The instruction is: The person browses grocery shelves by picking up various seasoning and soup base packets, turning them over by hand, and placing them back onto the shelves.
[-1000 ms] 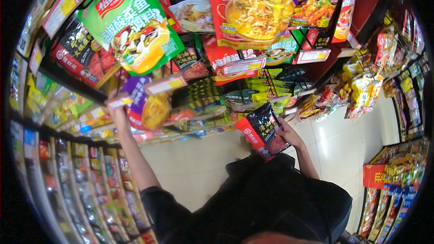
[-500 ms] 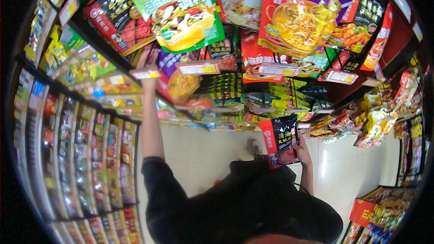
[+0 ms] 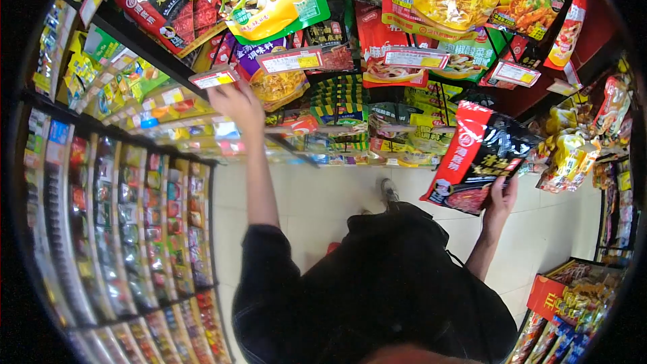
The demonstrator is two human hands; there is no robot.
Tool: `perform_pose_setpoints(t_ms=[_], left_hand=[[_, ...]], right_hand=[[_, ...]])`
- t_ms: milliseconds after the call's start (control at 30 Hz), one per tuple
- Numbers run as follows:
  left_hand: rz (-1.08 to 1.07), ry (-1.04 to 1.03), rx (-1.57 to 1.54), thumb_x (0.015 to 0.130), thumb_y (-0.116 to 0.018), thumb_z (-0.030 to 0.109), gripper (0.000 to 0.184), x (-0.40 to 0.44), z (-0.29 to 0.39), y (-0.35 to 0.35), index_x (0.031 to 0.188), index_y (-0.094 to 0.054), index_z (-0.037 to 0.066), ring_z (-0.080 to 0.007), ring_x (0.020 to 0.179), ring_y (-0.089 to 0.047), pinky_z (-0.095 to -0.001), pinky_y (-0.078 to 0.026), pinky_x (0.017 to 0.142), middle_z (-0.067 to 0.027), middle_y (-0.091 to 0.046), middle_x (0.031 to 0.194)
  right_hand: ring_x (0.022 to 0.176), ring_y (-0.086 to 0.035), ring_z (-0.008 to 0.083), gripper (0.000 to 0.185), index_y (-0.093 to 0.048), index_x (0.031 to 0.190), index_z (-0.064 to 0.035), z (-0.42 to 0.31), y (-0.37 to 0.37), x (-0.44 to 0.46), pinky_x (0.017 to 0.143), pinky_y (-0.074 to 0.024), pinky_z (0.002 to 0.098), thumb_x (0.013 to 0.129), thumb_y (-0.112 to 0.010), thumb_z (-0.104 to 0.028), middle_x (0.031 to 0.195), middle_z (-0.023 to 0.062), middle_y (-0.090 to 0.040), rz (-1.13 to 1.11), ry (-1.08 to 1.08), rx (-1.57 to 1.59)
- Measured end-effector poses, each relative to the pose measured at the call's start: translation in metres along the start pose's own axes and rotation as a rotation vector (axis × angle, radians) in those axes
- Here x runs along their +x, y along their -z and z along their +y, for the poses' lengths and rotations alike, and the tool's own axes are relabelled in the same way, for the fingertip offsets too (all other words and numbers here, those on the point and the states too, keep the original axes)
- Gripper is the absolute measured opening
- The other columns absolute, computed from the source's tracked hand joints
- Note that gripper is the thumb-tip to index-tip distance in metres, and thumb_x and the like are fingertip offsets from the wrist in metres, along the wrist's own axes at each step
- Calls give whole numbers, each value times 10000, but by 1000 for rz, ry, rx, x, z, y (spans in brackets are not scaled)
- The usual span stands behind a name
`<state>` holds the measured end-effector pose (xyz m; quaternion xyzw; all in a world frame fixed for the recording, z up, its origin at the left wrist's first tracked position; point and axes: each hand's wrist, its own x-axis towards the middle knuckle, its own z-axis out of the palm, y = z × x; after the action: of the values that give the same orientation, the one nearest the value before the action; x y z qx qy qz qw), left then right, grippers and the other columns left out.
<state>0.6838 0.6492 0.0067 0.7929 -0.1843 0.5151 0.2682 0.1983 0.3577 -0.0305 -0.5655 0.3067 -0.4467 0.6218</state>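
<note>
Taking the green pouch (image 3: 273, 3) as landmark, the shelf of small packs (image 3: 138, 222) stands below it and to its left, well apart from both hands. The left price tag (image 3: 214, 78) sits below the pouch's left side, with the left hand (image 3: 237, 109) right at it. Whether those fingers pinch anything or merely rest there, I cannot tell. A sideways push there could knock the tag askew or bend its hook, since the tag sits at the fingertips. Just right of that hand, still below the green pouch, hangs the purple-and-yellow pouch (image 3: 280, 86); a careless wrist turn could set it swinging.

Farther right and lower than the green pouch, the black-and-red packet (image 3: 475, 158) is tilted in the right hand (image 3: 500, 201), which clamps its lower right part, thumb in front. With so much of it unsupported, it could sag or twist, and a loosened thumb could drop it to the floor (image 3: 539, 229).
</note>
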Motion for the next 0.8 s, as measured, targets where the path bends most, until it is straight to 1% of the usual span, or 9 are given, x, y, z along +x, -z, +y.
perform_pose_setpoints(t_ms=[133, 200, 267, 333, 400, 467, 533, 600, 800], left_hand=[[-303, 172, -312, 867, -621, 2, 534, -100, 38, 52, 1388, -511, 44, -413, 1256, -469, -470, -391, 1034, -264, -495, 1360], [-472, 115, -472, 845, -621, -46, 442, -117, 71, 80, 1277, -590, 48, -369, 1183, -540, -416, -462, 959, -206, -571, 1252], [-438, -141, -559, 816, -645, -71, 352, -97, 97, 101, 1155, -632, 19, -337, 1077, -606, -385, -509, 882, -163, -629, 1136], [-415, -259, -681, 848, -623, -87, 283, -38, 125, 122, 1116, -635, 3, -282, 992, -642, -367, -523, 890, -130, -650, 1051], [-412, -87, -849, 907, -572, -41, 290, 13, 136, 121, 1189, -626, 0, -269, 1029, -654, -401, -512, 928, -148, -694, 1095], [-521, 115, -984, 984, -581, 57, 255, 74, 178, 123, 1226, -614, -16, -243, 1116, -640, -382, -511, 966, -155, -681, 1197], [-597, 135, -1197, 1004, -610, 139, 321, 116, 232, 112, 1274, -600, -37, -234, 1150, -632, -361, -505, 988, -160, -656, 1274], [-645, -125, -1015, 998, -655, 242, 500, 141, 253, 71, 1376, -515, -54, -226, 1161, -629, -329, -516, 967, -183, -639, 1298], [-766, 188, -971, 920, -736, 462, 912, 153, 280, 25, 1520, -280, -51, -270, 1265, -568, -389, -484, 1045, -266, -521, 1418]], right_hand=[[1301, -503, 234, 659, -253, 1561, 16, -52, -27, 14, 1124, -367, 392, 998, -578, -94, 1485, 136, -441, 55, 250, 70], [1343, -439, 225, 598, -345, 1517, -30, -70, -39, 21, 1145, -326, 381, 984, -604, -107, 1473, 125, -436, 106, 262, 109], [1316, -412, 184, 576, -372, 1492, -52, -85, -48, 30, 1120, -314, 327, 981, -627, -119, 1397, 80, -478, 140, 295, 22], [1229, -496, 165, 530, -390, 1464, -58, -95, -57, 35, 1055, -388, 314, 995, -624, -135, 1387, 85, -489, 86, 347, 109], [1005, -617, 109, 484, -364, 1460, -84, -105, -63, 36, 872, -493, 262, 1030, -583, -119, 1212, 79, -623, 50, 340, 155], [910, -641, 94, 469, -347, 1461, -100, -105, -64, 36, 805, -515, 255, 1043, -560, -108, 1114, 71, -668, 31, 338, 214], [892, -652, 102, 483, -336, 1462, -105, -108, -62, 36, 793, -522, 260, 1038, -568, -94, 1104, 90, -682, 44, 355, 246], [895, -654, 106, 497, -329, 1468, -106, -108, -52, 35, 798, -522, 260, 1036, -575, -97, 1100, 92, -684, 0, 343, 275], [989, -609, 101, 508, -356, 1445, -63, -111, -23, 28, 857, -495, 254, 1022, -620, -162, 1158, 73, -631, -4, 345, 262]])
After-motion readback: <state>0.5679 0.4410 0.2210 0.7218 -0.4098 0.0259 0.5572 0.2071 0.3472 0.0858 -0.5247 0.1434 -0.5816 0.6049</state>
